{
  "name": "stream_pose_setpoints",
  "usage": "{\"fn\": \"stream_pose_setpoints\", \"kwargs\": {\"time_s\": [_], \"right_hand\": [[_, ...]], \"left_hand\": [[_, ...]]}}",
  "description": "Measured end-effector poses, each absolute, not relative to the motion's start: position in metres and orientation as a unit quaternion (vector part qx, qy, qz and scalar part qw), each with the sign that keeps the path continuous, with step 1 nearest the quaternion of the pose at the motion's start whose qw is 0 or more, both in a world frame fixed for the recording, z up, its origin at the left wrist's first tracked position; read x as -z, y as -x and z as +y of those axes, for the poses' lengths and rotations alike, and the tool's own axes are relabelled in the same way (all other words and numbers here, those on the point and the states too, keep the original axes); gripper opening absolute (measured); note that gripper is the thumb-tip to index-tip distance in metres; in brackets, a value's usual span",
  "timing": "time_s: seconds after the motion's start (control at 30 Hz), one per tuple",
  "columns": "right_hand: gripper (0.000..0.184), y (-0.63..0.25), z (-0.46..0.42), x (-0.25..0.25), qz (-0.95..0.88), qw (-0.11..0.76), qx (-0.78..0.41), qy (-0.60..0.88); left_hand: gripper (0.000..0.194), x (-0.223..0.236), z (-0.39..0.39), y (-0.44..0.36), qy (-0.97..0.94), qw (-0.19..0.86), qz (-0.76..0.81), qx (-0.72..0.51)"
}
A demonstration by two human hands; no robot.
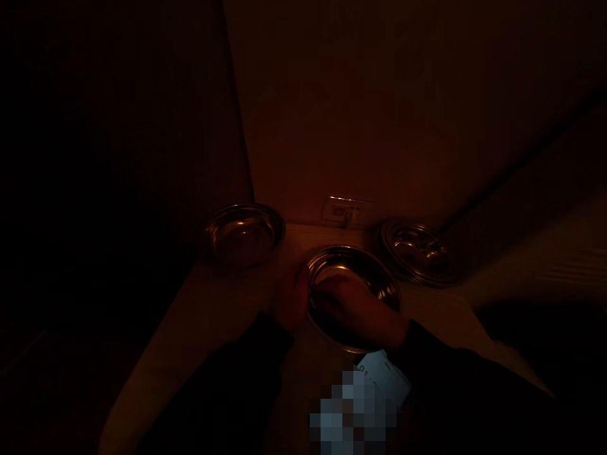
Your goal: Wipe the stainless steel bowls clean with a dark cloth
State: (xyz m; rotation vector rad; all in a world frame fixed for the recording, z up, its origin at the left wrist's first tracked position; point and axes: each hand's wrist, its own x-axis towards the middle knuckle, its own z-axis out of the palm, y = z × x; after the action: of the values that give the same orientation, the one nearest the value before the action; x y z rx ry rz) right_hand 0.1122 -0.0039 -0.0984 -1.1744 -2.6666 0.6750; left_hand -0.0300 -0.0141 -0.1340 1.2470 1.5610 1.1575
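A shiny round metal bowl (389, 287) sits on the table in front of me, its edge catching a little light. My left hand (290, 298) is at its left side, fingers closed against the rim. Over the bowl reaches my right hand (353, 306), its fingers bent down inside the left part. Whatever lies under those fingers is too dark to make out. Behind and to the left stands another metal bowl (244, 243). Farther right is a group of metal dishes (420, 253), seemingly stacked, with shiny shapes inside.
Close to me, below the bowl, a lit phone screen (385, 379) glows, partly blurred out. The pale table (165, 354) meets a wall with a socket plate (348, 208). Very dim light hides most of the surroundings.
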Motion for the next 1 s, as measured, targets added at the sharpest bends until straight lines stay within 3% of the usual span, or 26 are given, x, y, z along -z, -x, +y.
{"fn": "stream_pose_setpoints", "kwargs": {"time_s": [0.17, 0.3, 0.53, 0.77, 1.0], "right_hand": [[0.025, -0.100, 0.013, 0.107, -0.844, 0.101, -0.188, 0.492], [0.020, -0.102, 0.004, 0.098, -0.857, 0.106, -0.230, 0.450], [0.021, -0.133, -0.017, 0.079, -0.882, -0.013, -0.331, 0.335], [0.018, -0.108, -0.012, 0.093, -0.905, 0.027, -0.169, 0.389], [0.023, -0.112, 0.022, 0.098, -0.857, 0.004, -0.040, 0.513]], "left_hand": [[0.034, 0.140, -0.010, 0.032, -0.504, 0.393, 0.617, -0.459], [0.034, 0.139, -0.011, 0.031, -0.490, 0.376, 0.631, -0.469], [0.036, 0.134, -0.016, 0.027, -0.483, 0.357, 0.652, -0.463], [0.035, 0.135, -0.012, 0.030, -0.488, 0.384, 0.637, -0.456], [0.036, 0.139, -0.010, 0.035, -0.515, 0.387, 0.622, -0.445]]}}
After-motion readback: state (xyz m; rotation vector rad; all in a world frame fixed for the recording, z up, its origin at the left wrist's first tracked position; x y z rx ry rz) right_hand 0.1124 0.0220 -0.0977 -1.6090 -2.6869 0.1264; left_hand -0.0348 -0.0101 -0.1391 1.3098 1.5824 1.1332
